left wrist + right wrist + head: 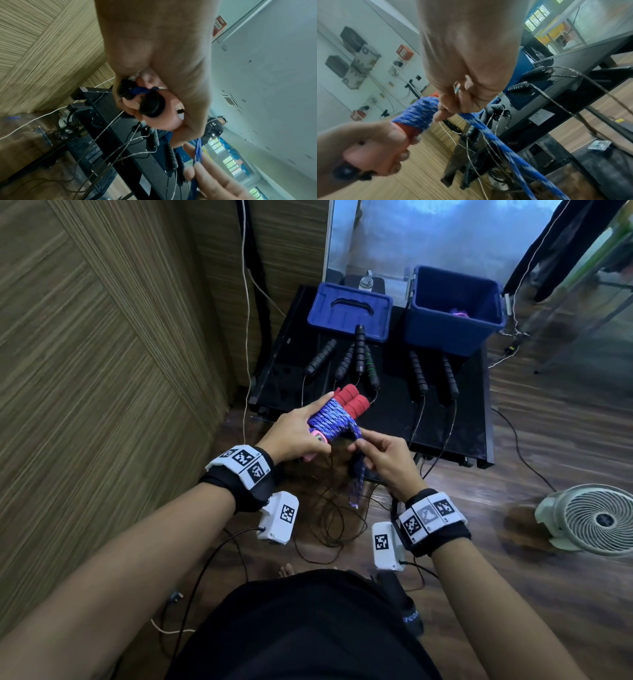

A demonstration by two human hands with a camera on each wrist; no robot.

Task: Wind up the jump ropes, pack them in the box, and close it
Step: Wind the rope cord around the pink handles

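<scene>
My left hand (294,433) grips a jump rope with red foam handles (352,402), its blue speckled rope (327,417) wound round the two handles. The pink handle ends (164,119) show under my palm in the left wrist view. My right hand (380,453) pinches the loose blue rope end (356,484), which hangs down below the bundle. The same rope (498,136) runs from my right fingers (447,112) in the right wrist view. An open blue box (452,306) stands at the back right of a black table (445,422), its blue lid (349,311) beside it on the left.
Several black-handled jump ropes (359,350) lie on the table, their thin cables (329,515) trailing to the wooden floor by my feet. A wood-panel wall (102,337) stands close on the left. A white fan (596,518) sits on the floor at right.
</scene>
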